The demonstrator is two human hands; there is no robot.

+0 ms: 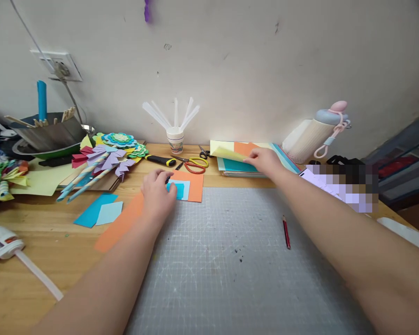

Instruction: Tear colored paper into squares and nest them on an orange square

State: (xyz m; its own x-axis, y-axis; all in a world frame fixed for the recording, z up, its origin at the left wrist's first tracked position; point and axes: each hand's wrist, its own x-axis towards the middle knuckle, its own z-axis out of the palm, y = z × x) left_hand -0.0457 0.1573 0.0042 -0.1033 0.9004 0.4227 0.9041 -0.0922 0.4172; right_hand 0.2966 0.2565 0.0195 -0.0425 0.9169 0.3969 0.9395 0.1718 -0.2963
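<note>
My right hand [261,161] pinches the edge of a yellow sheet of paper [226,152] and lifts it off a stack of coloured paper [233,166] by the wall. Orange and blue sheets show beneath it. My left hand [158,191] rests with curled fingers over orange paper [195,186] at the mat's far left corner. A small dark thing shows between its thumb and forefinger, too hidden to name. Beside the thumb, a small bright blue paper piece [177,191] lies on a light blue one [186,190].
A grey cutting mat [209,260] bears a dark red pencil [286,232]. Scissors [197,164], a yellow-black cutter [160,160] and a paper cup [175,139] of white sticks stand behind. Paper flowers [108,153] and a glue gun [2,244] are left; a bottle [312,137] leans right.
</note>
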